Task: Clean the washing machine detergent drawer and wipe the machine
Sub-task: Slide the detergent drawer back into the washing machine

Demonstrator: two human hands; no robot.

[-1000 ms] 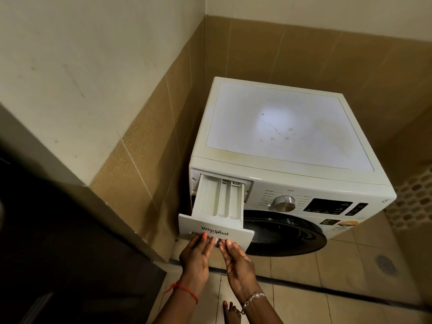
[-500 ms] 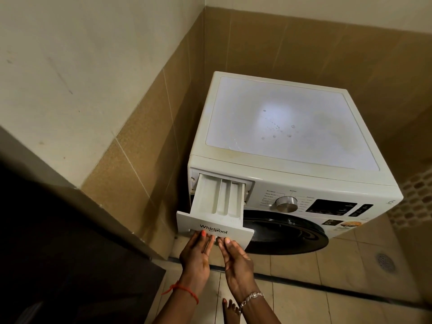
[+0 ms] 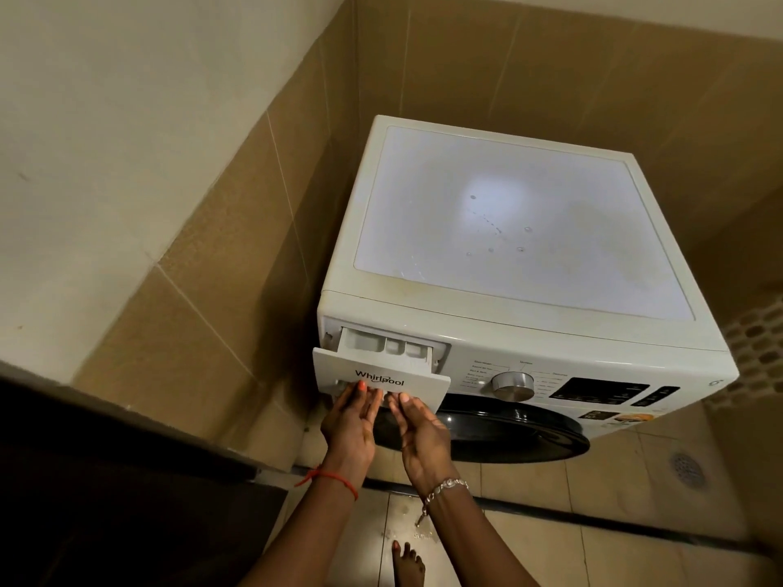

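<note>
A white front-loading washing machine [image 3: 508,230] stands in a tiled corner, its top dusty with a few droplets. Its white detergent drawer [image 3: 417,381], marked Whirlpool, sticks out a short way at the top left of the front, with only a strip of its compartments [image 3: 390,345] showing. My left hand [image 3: 349,425] and my right hand [image 3: 423,438] are side by side under the drawer front. The fingertips of both rest in the handle recess at its lower edge.
A silver dial [image 3: 512,386] and a dark display [image 3: 601,394] sit right of the drawer, above the black round door [image 3: 508,434]. Brown tiled walls close in on the left and behind. A dark surface [image 3: 106,480] fills the lower left. A floor drain [image 3: 687,469] is at the right, and a bare foot [image 3: 409,565] is below.
The drawer has slid most of the way back into the machine with both hands on its front. The camera has tilted slightly and moved closer.
</note>
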